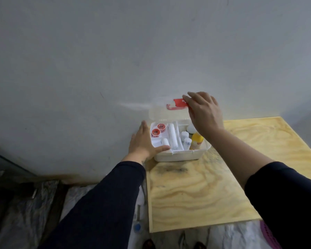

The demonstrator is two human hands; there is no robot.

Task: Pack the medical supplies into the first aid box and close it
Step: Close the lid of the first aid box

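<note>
A white first aid box [178, 156] stands at the far left corner of the wooden table, against the wall. Its clear lid [162, 114] stands upright, with a red latch [176, 104] at its top edge. Inside lie two red-capped pots [157, 130], white bandage rolls [172, 135] and a yellow-capped bottle [197, 140]. My left hand [142, 142] presses against the box's left side, thumb over the front-left rim. My right hand [203, 112] is above the box, fingertips on the lid's top edge at the red latch.
The plywood table [205, 186] stretches toward me and to the right. A grey wall [115, 60] rises right behind the box. Left of the table, crumpled plastic sheeting [25, 212] covers the floor, and a bottle with a blue cap [137, 227] lies beside the table edge.
</note>
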